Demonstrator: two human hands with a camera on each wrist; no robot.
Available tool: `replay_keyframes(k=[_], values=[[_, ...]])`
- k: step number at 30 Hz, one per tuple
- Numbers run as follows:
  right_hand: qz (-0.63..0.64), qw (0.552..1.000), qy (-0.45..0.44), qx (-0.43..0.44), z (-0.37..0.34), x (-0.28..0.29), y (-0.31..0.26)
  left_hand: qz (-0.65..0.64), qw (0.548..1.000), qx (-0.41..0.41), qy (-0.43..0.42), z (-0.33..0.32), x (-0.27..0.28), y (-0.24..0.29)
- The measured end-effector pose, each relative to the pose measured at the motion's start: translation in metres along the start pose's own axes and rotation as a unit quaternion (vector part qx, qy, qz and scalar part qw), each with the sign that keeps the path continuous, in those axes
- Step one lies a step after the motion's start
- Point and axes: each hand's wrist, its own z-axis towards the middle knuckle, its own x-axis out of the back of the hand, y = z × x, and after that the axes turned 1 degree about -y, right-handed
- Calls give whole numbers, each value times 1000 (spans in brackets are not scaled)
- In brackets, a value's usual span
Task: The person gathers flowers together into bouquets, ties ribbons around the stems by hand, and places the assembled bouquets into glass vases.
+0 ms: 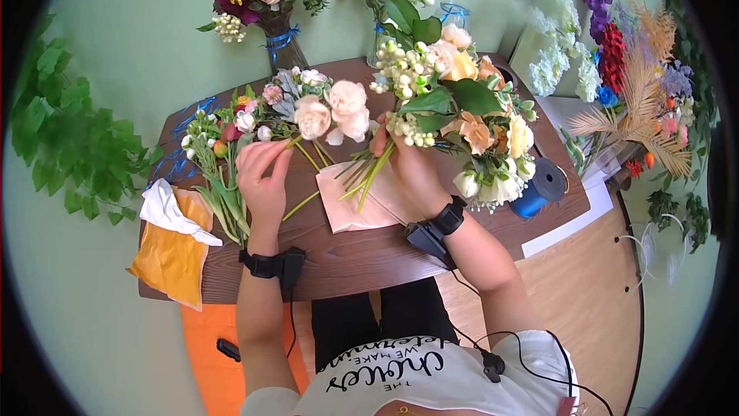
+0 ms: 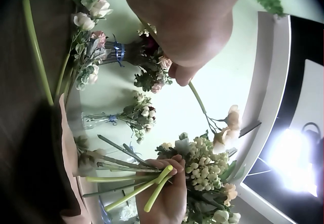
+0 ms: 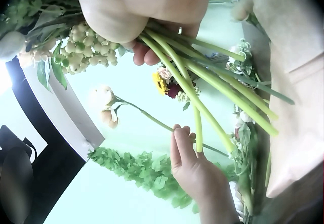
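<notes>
My left hand (image 1: 263,173) pinches the green stem of an artificial flower sprig with several pale pink blooms (image 1: 344,112). In the left wrist view the sprig's blooms (image 2: 228,130) stand out beyond my fingers. My right hand (image 1: 413,175) grips a bouquet (image 1: 437,100) round its bundled green stems (image 3: 212,82). Cream and peach roses, white berries (image 1: 408,70) and broad leaves make up the bouquet, which leans to the right. The cut stem ends point down towards me, over a sheet of pink paper (image 1: 358,204) on the table.
More loose flowers (image 1: 231,135) lie at the table's left, near a yellow-brown paper bag (image 1: 181,235). Vases with a sunflower bouquet (image 1: 281,39) and white flowers (image 1: 377,12) stand behind. A spool of blue ribbon (image 1: 539,187) is at the right edge, beside other flowers (image 1: 616,70).
</notes>
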Motion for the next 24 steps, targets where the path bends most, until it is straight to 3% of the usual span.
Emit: replay_keyframes(k=[4, 9, 12, 13, 16, 19, 22, 24], values=[[-43, 999, -1, 10, 0, 3, 4, -1, 1000, 2, -17, -4, -5, 3], [-10, 1000, -4, -4, 2, 2, 3, -24, 999, -9, -23, -6, -7, 5], [47, 999, -9, -8, 0, -5, -1, -148, 981, 123, -5, -12, -10, 2], [73, 997, -12, -9, 0, -6, -1, -162, 982, 100, -2, -13, -12, -3], [117, 993, -31, -3, 1, -7, -1, -267, 935, 230, -22, -18, -12, 0], [168, 984, -53, -14, 1, -8, -3, -271, 926, 261, -38, -19, -11, 8], [168, 983, -68, -19, -2, -16, -9, -288, 932, 221, -22, -23, -18, 9], [217, 965, -145, -27, -1, -12, -7, -300, 927, 224, -25, -25, -20, 9]])
